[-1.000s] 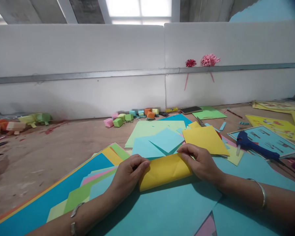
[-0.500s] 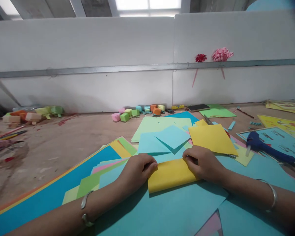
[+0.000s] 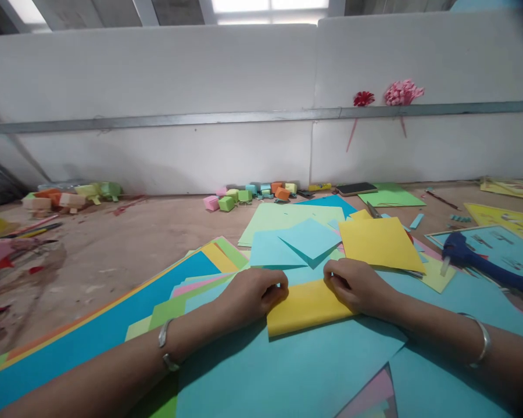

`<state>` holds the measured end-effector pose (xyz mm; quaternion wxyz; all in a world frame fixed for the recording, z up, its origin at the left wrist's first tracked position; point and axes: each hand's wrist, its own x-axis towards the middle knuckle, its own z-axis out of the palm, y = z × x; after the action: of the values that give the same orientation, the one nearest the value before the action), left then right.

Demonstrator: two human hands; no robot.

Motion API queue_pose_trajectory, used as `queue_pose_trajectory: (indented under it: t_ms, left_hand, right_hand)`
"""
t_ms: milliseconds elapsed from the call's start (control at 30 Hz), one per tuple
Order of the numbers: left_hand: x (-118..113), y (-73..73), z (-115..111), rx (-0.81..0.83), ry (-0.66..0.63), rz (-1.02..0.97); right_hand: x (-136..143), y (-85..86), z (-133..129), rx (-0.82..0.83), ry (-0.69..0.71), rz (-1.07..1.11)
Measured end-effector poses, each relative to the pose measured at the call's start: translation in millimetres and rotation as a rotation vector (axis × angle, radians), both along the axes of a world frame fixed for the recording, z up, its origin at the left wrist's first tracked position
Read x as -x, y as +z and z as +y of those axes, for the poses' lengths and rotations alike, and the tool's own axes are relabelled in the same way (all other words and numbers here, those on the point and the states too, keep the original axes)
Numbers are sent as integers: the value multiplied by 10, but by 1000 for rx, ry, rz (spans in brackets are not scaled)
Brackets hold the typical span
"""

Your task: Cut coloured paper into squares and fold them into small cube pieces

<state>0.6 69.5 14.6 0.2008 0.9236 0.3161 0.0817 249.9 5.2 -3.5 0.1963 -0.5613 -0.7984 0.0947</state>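
A folded piece of yellow paper lies on a large light blue sheet. My left hand is closed on its upper left edge, thumb and fingers pressed together. At its upper right edge, my right hand pinches the same paper, fingers curled. The far edge of the paper is partly hidden behind both hands. Just beyond them lie light blue pieces of paper and a stack of yellow squares.
A blue glue gun lies at the right. Scissors and a dark phone sit farther back. Small coloured paper cubes line the white wall. Paper flowers stand at the metal rail. Coloured sheets fan out left.
My left hand has slid slightly right along the yellow paper's edge. My right hand keeps its pinch in nearly the same place. The view has shifted a little.
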Motion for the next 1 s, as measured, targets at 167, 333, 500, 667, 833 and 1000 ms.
queue_pose_trajectory:
  t_ms: [167, 333, 500, 667, 833, 1000]
  left_hand:
    - [-100, 144, 40, -201, -122, 40]
    - [-292, 316, -13, -151, -375, 201]
    - [-543, 294, -61, -124, -138, 316]
    - [-661, 152, -174, -187, 39, 347]
    - [-567, 175, -260, -192, -3, 351]
    - [-502, 204, -236, -151, -70, 371]
  right_hand:
    - [8, 24, -3, -7, 17, -18]
    - [12, 31, -21, -29, 24, -31]
    - [7, 20, -22, -40, 25, -30]
    - [9, 10, -14, -43, 21, -19]
    - [4, -2, -19, -47, 21, 14]
    - [-7, -23, -12, -48, 21, 27]
